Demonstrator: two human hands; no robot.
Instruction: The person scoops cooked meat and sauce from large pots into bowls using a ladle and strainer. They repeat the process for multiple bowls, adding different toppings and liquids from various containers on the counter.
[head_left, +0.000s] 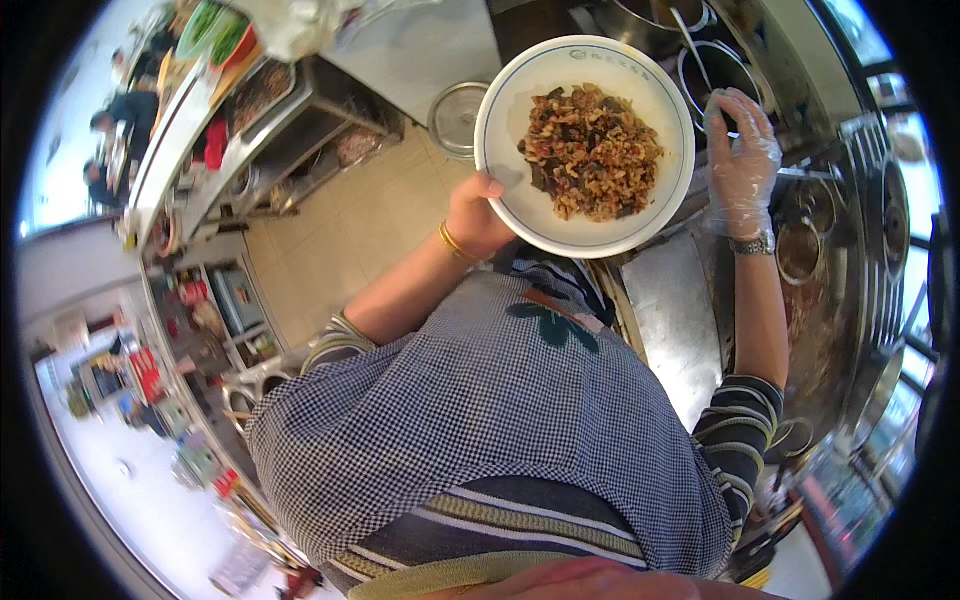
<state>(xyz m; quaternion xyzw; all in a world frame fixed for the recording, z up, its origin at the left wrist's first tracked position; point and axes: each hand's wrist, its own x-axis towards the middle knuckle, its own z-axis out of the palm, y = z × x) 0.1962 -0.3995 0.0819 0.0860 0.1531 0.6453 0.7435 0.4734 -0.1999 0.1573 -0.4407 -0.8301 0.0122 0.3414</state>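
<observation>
My bare left hand (484, 217) grips the lower left rim of a white plate (585, 238) with a blue ring, its thumb on the rim. A heap of cooked, chopped food (596, 154), brown and reddish, lies in the middle of the plate. To the right of the plate, my right hand (742, 161) wears a clear plastic glove. Its fingertips meet the lower end of a long metal handle (691, 49), which slants over a dark round pot (724, 79); whether they grip it is hard to tell.
Round metal containers (801, 247) stand on the stove counter at right. A round metal lid (459, 120) lies left of the plate. Farther left are a steel shelf unit (322, 97), a red and a green basket (196, 34) with greens, and people (135, 120) in the distance.
</observation>
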